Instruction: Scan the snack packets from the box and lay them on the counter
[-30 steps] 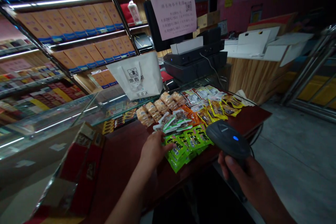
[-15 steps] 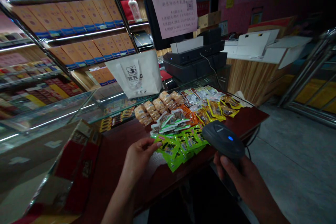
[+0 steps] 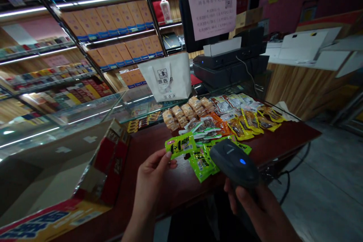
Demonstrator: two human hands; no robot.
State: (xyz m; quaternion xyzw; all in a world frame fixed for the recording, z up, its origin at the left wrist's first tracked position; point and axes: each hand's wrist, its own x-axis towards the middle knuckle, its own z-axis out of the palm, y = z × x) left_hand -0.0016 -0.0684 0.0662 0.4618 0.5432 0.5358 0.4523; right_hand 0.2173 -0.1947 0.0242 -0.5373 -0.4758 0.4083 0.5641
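Between the thumb and fingers of my left hand [image 3: 154,170] is a green snack packet [image 3: 180,145], raised a little above the table. My right hand [image 3: 252,204] is wrapped round the handle of a dark barcode scanner [image 3: 234,162] with a blue light on top. The scanner's head hides part of a pile of green packets [image 3: 201,164]. Behind that pile lie white-and-green packets [image 3: 202,130], orange packets [image 3: 220,124], yellow packets [image 3: 249,121] and silver-brown packets [image 3: 224,105]. Wrapped tan snack bundles [image 3: 187,111] stand in a row at the back left.
An open cardboard box [image 3: 93,170] takes up the left side of the dark red table [image 3: 167,193]. At the back, a white paper bag [image 3: 172,79] stands on the glass counter [image 3: 113,109], beside a cash register [image 3: 229,70] and a monitor with a pink sign [image 3: 212,15]. Shelves of boxes [image 3: 113,19] rise behind.
My left hand has lifted a green packet away from the pile, toward the left. The scanner stays in my right hand, closer over the pile. The view has turned left.
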